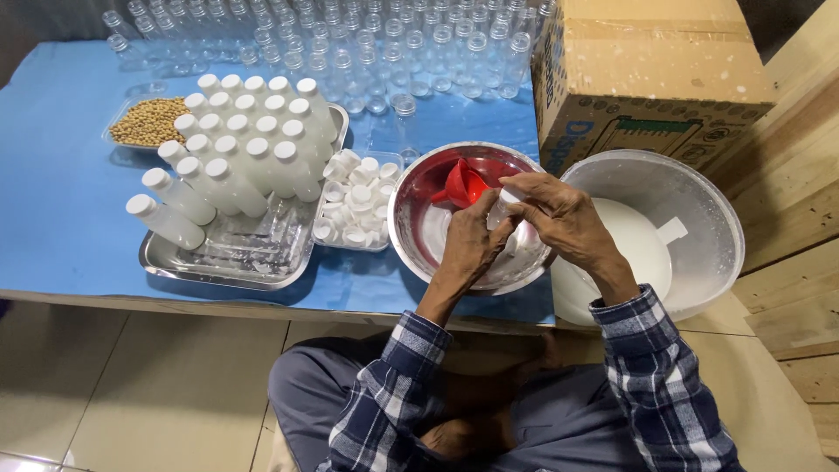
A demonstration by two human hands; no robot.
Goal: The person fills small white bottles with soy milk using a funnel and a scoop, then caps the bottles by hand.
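Sitting cross-legged on the floor, the person worked at a low table (pixel 61 201) covered with a blue sheet. At the far left lay a clear dish of soybeans (pixel 150 121), set out of the way. Next to it stood a steel tray (pixel 262 262) with filled white bottles (pixel 236 140) leaning against each other in rows, probably so that they would not roll; I counted about twenty-one of them. Beside the tray was one small clear box of white caps (pixel 357 201), near enough to reach easily; the caps were too many and too heaped for me to count. Behind all this stood a crowd of empty clear bottles (pixel 367 44), also more than I could count.

Further right was one steel bowl (pixel 419 236) with one red funnel (pixel 463 185) resting inside, I think to catch the drips. Over this bowl the left hand (pixel 472 245) was closed around the body of a small bottle (pixel 504 208), and the right hand (pixel 559 214) had its fingers curled on the top of the same bottle, as if it was turning a cap, though the cap itself was hidden from me. At the right stood one big basin of white milk (pixel 699 218) with a white scoop (pixel 671 231) lying in it, and behind it one cardboard box (pixel 647 79).
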